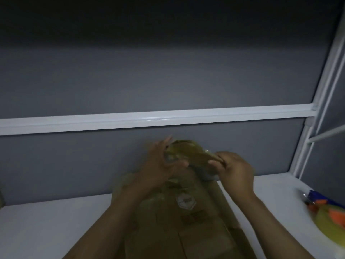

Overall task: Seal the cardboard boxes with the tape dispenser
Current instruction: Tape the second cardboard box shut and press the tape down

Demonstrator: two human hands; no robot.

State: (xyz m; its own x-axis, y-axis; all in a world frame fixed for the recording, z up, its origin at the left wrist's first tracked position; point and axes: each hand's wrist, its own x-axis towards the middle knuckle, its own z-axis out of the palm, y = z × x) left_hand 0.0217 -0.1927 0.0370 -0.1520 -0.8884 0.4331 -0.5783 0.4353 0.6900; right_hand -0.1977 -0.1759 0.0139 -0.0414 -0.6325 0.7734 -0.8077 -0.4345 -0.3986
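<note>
A brown cardboard box point(188, 217) with a printed badge on its top stands on the white table point(46, 227), between my forearms. Above its far edge I hold a roll of brownish clear tape point(183, 151). My left hand point(162, 165) grips the roll from the left, fingers curled round its side. My right hand point(235, 171) pinches the pulled-out end of the tape strip point(207, 156) at the right. The picture is dim and blurred, and no dispenser handle can be made out.
A grey wall with a white horizontal rail point(149, 118) rises right behind the table. White frame posts point(317, 101) stand at the right. A blurred yellow, orange and blue object point(326, 215) lies at the table's right edge.
</note>
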